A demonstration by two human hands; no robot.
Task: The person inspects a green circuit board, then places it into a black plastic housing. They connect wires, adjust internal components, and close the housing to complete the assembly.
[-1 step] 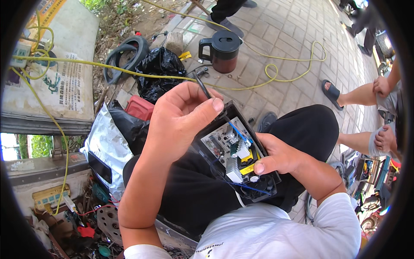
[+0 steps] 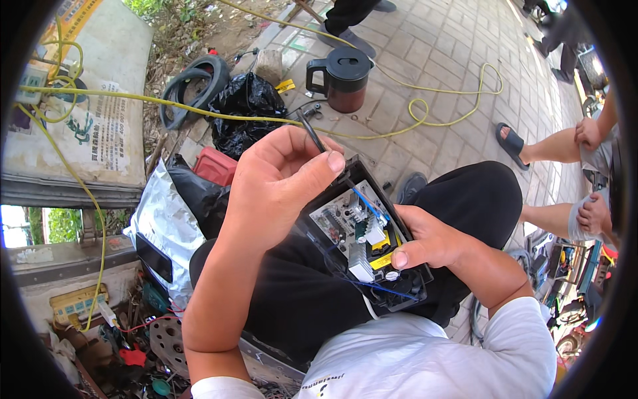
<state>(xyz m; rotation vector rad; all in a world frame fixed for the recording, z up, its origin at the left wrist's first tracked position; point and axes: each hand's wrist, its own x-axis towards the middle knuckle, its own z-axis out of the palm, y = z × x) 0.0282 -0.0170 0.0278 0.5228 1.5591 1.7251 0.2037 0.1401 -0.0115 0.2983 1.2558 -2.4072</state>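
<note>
Above my lap is a black plastic case (image 2: 364,169) with its inside exposed. It holds a circuit board (image 2: 332,219) with silver heat sinks (image 2: 361,263), a yellow-wrapped transformer (image 2: 381,255) and thin blue wires (image 2: 367,201). My right hand (image 2: 432,238) grips the case's right side, its thumb on the rim beside the yellow part. With thumb and fingers closed, my left hand (image 2: 282,176) pinches a black cable (image 2: 310,131) at the far end of the case. The fingertips partly hide where the cable meets the case.
A dark jug (image 2: 345,92) stands on the paving ahead, near a yellow hose-like cord (image 2: 452,124). Left lie a black bag (image 2: 246,106), tyre rings (image 2: 199,86), a red box (image 2: 214,166) and a phone (image 2: 153,257) on silver sheeting. Another person's legs (image 2: 555,149) are at right.
</note>
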